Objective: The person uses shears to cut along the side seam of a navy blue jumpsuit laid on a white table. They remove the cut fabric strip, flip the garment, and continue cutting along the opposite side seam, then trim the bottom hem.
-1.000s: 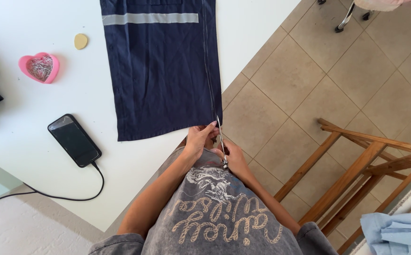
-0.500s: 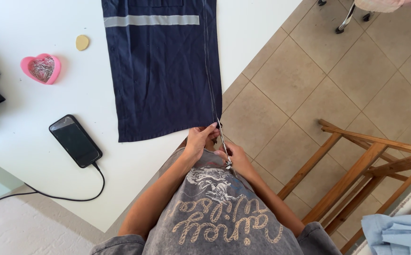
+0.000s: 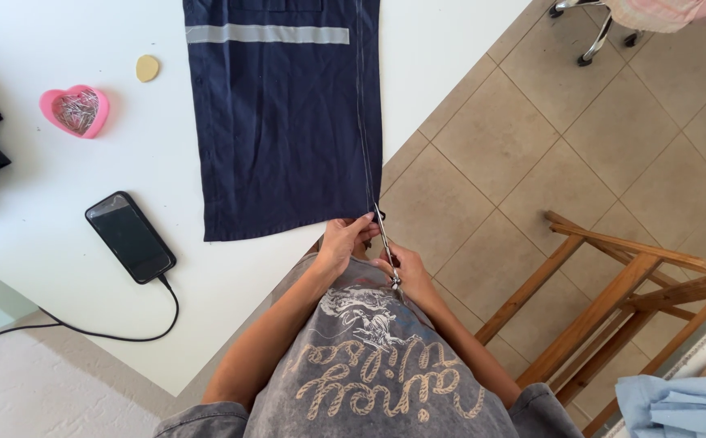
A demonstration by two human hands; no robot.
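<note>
The left hand is pinching the near hem of the dark blue cloth, which is lying flat on the white table. The right hand is gripping small scissors, fingers closed round the handles, blades touching the cloth's right edge

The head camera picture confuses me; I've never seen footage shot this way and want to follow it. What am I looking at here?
The camera sits on a person's head and looks straight down, so their grey shirt fills the bottom. Their left hand pinches the lower hem of a dark blue garment spread on a white table. Their right hand holds scissors at that hem. Also on the table: a pink heart-shaped dish of pins, a small round yellow piece, and a black phone with its cable. A wooden frame stands on the tiled floor.
</note>
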